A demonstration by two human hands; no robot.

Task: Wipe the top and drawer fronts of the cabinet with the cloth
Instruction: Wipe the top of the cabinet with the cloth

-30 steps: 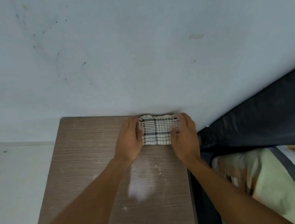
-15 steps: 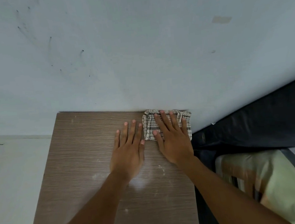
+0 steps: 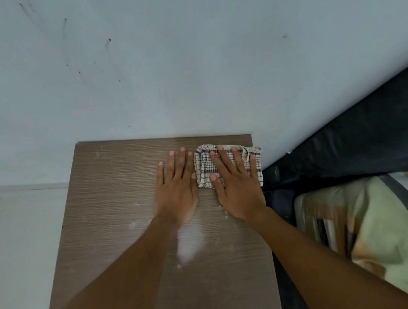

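Right hand (image 3: 238, 188) spread flat, pressing the folded checked cloth (image 3: 208, 171) at the back right corner of the brown wood-grain cabinet top (image 3: 109, 212); left hand (image 3: 175, 196) flat, empty, beside the cloth. Keep even pressure, sweep toward the pale dusty smear (image 3: 190, 244) nearer the front.

right hand (image 3: 238, 190) flat on cloth (image 3: 205, 171); cabinet (image 3: 117, 186) top

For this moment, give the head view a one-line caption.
Right hand presses the checked cloth flat at the cabinet top's far right corner; left hand rests beside it.

Both forearms are bare, with no sleeves in view. The left hand (image 3: 175, 193) and right hand (image 3: 239, 190) wear nothing.
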